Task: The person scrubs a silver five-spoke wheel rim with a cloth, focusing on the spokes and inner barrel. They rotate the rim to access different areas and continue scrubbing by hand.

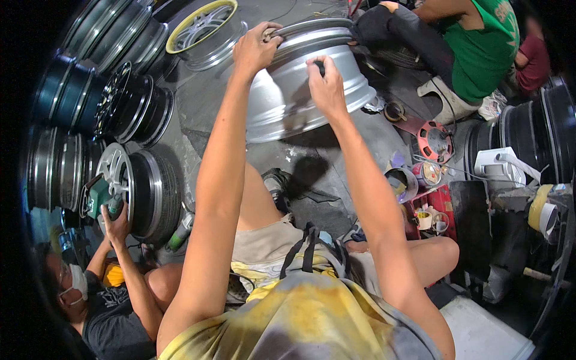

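Silver wheel rim (282,93) on the floor (387,141); exact lean hard to judge. Left hand (257,49) part-curled at its far edge; whether it pinches something there, cannot tell. Right hand (327,87) closed round a small dark piece (320,67) before the curved side; contact unclear. Risk: off-centre push could rock or roll the rim; smooth metal could let fingers slip. Yellow-lipped wheel (203,27) crowds far left; tape roll (395,111) just off right; more room nearside, toward beige shorts (261,247)
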